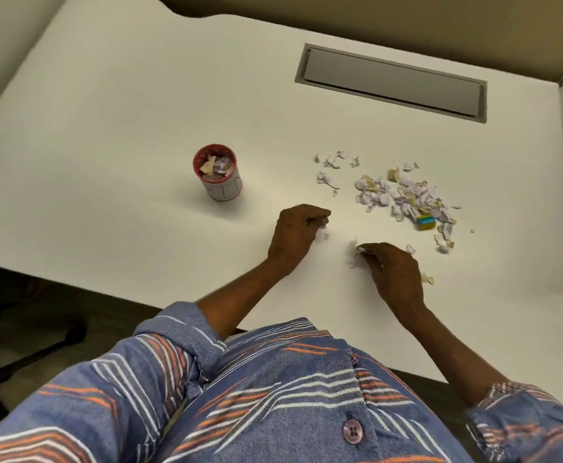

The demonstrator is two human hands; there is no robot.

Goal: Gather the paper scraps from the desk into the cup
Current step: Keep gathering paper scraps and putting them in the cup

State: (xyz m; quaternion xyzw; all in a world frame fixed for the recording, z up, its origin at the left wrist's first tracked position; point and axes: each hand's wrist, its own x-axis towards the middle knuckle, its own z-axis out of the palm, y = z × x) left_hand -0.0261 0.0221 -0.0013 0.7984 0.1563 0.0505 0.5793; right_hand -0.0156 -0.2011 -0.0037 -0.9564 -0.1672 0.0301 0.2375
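A small cup (219, 177) with a red rim stands upright on the white desk (123, 135), partly filled with paper scraps. A loose pile of torn white and tan paper scraps (403, 195) lies to the right of it. My left hand (298, 233) rests on the desk with fingers curled, pinching white scraps at its fingertips. My right hand (392, 267) sits a little to the right, fingers curled around more white scraps. A few stray scraps (427, 279) lie beside my right hand.
A small yellow and blue block (426, 222) lies among the scraps. A grey cable hatch (390, 81) is set into the desk at the back right. A partition wall rises at the right. A chair base stands on the floor at the lower left.
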